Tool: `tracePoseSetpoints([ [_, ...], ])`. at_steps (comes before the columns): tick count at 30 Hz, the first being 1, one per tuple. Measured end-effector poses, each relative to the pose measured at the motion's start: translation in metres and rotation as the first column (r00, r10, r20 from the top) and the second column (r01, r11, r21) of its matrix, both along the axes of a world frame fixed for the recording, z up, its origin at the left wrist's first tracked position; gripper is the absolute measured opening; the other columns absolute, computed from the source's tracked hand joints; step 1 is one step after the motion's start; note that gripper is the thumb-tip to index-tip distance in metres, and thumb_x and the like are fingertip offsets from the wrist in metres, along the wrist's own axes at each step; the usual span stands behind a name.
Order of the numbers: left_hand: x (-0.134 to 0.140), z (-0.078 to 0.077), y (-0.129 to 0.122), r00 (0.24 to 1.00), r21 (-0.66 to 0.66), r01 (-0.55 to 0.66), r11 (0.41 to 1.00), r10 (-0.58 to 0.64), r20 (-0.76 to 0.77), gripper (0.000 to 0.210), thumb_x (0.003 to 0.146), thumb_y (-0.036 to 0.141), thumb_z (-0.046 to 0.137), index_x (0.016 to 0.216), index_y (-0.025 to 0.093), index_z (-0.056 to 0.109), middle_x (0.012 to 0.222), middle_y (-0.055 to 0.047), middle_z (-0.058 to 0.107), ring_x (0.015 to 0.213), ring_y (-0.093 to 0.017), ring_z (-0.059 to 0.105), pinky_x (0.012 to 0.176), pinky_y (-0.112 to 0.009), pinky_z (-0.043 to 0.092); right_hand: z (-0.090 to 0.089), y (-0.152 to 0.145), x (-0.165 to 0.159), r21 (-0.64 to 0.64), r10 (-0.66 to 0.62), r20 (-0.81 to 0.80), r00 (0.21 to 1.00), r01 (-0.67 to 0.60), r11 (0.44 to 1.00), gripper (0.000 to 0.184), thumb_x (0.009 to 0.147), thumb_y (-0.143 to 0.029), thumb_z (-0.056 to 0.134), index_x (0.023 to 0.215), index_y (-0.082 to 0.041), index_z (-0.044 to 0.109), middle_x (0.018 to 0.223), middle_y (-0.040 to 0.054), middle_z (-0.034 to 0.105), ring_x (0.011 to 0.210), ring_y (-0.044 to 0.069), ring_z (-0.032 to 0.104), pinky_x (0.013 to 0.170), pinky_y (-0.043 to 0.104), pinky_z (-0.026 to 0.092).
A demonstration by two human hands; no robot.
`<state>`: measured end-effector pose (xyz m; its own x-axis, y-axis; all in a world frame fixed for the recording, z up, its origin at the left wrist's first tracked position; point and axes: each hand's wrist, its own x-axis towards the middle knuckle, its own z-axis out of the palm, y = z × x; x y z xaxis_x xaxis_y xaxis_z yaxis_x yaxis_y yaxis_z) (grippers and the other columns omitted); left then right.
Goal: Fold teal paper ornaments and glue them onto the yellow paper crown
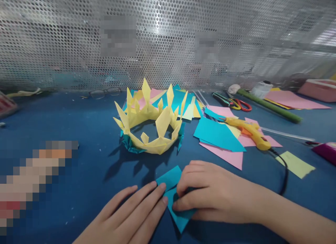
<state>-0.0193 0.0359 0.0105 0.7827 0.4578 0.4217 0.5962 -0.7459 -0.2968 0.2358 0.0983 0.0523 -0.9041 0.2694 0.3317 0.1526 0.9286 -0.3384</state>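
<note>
The right hand's (210, 193) grip pinches folded blue paper (180, 219). The left hand (128, 216), grip released, touches it with extended fingertips (162, 187)

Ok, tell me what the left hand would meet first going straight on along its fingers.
The blue paper, which the left hand seems to be touching. Just beyond it, the right hand looks in line, though depth is unclear.

The blue tabletop (88, 188) carries blue paper (181, 219) under the right hand (215, 193) and, beyond this hand, a yellow crown (162, 123), coloured sheets (220, 134) and a green stick (270, 105).
</note>
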Motion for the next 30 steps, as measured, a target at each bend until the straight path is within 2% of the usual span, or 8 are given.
tracePoseSetpoints([
  [5, -0.003, -0.007, 0.001, 0.998, -0.036, 0.058, 0.998, -0.057, 0.012, 0.047, 0.09, 0.013, 0.04, 0.134, 0.021, 0.053, 0.136, 0.0, 0.062, 0.135, -0.015, 0.042, 0.12, -0.034, 0.008, -0.002, 0.004, -0.002, -0.307, -0.024, -0.016, 1.0, 0.018, 0.951, 0.012, 0.088, -0.023, 0.069, 0.095, -0.016, 0.077, 0.089, 0.0054, 0.068, 0.085, 0.013, 0.06, 0.082, 0.023, 0.046],
  [9, -0.003, -0.008, 0.001, 0.992, -0.056, 0.074, 0.996, -0.068, 0.104, 0.048, 0.088, 0.004, 0.035, 0.129, 0.018, 0.055, 0.139, -0.002, 0.06, 0.14, -0.012, 0.036, 0.119, -0.03, 0.015, -0.001, 0.001, -0.009, -0.469, -0.13, -0.002, 0.992, 0.114, 0.876, 0.012, 0.088, -0.023, 0.069, 0.086, -0.015, 0.077, 0.08, 0.0032, 0.069, 0.081, 0.012, 0.063, 0.08, 0.02, 0.047],
  [13, -0.001, -0.009, 0.003, 0.984, -0.096, 0.082, 0.992, -0.066, 0.166, 0.048, 0.083, -0.003, 0.031, 0.118, 0.02, 0.056, 0.14, -0.004, 0.059, 0.139, -0.011, 0.038, 0.116, -0.028, 0.025, 0.003, -0.007, -0.017, -0.582, -0.388, 0.084, 0.918, 0.362, 0.728, 0.009, 0.082, -0.023, 0.074, 0.089, -0.019, 0.071, 0.082, -0.0013, 0.072, 0.075, 0.012, 0.064, 0.07, 0.02, 0.048],
  [15, -0.001, -0.011, 0.003, 0.981, -0.096, 0.101, 0.99, -0.083, 0.174, 0.046, 0.083, -0.004, 0.033, 0.115, 0.02, 0.057, 0.139, -0.006, 0.06, 0.139, -0.013, 0.039, 0.116, -0.031, 0.026, 0.005, -0.01, -0.018, -0.609, -0.441, 0.127, 0.889, 0.42, 0.673, 0.012, 0.079, -0.023, 0.076, 0.089, -0.021, 0.069, 0.084, -0.0031, 0.072, 0.075, 0.012, 0.064, 0.069, 0.02, 0.048],
  [18, -0.001, -0.013, 0.002, 0.99, -0.052, 0.092, 0.994, -0.086, 0.109, 0.044, 0.086, 0.003, 0.042, 0.126, 0.019, 0.055, 0.137, -0.004, 0.062, 0.142, -0.016, 0.035, 0.119, -0.035, 0.018, 0.006, -0.011, -0.019, -0.588, -0.42, 0.123, 0.899, 0.407, 0.699, 0.009, 0.08, -0.021, 0.075, 0.088, -0.021, 0.071, 0.087, -0.0022, 0.073, 0.081, 0.013, 0.065, 0.075, 0.021, 0.047],
  [21, 0.001, -0.015, -0.001, 0.998, -0.014, 0.046, 0.999, -0.045, 0.044, 0.043, 0.089, 0.01, 0.048, 0.13, 0.021, 0.053, 0.134, -0.002, 0.064, 0.144, -0.017, 0.03, 0.12, -0.038, 0.012, 0.004, -0.01, -0.019, -0.549, -0.418, 0.112, 0.902, 0.407, 0.73, 0.007, 0.081, -0.019, 0.073, 0.089, -0.018, 0.074, 0.085, 0.0004, 0.072, 0.078, 0.012, 0.065, 0.072, 0.021, 0.047],
  [25, 0.001, -0.014, -0.003, 1.0, -0.014, 0.025, 1.0, -0.025, 0.012, 0.043, 0.087, 0.007, 0.046, 0.127, 0.022, 0.054, 0.132, -0.003, 0.065, 0.141, -0.019, 0.035, 0.12, -0.039, 0.014, 0.001, -0.011, -0.021, -0.541, -0.418, 0.102, 0.903, 0.403, 0.738, 0.008, 0.083, -0.019, 0.073, 0.089, -0.016, 0.076, 0.083, 0.0019, 0.071, 0.075, 0.012, 0.064, 0.07, 0.02, 0.047],
  [30, 0.001, -0.011, -0.005, 1.0, -0.026, 0.019, 0.999, -0.019, 0.004, 0.041, 0.092, 0.018, 0.051, 0.132, 0.025, 0.053, 0.137, -0.003, 0.061, 0.14, -0.018, 0.037, 0.119, -0.038, 0.016, 0.0, -0.011, -0.022, -0.536, -0.427, 0.083, 0.9, 0.402, 0.743, 0.008, 0.08, -0.015, 0.075, 0.088, -0.016, 0.077, 0.082, 0.0023, 0.071, 0.076, 0.012, 0.064, 0.071, 0.02, 0.047],
])
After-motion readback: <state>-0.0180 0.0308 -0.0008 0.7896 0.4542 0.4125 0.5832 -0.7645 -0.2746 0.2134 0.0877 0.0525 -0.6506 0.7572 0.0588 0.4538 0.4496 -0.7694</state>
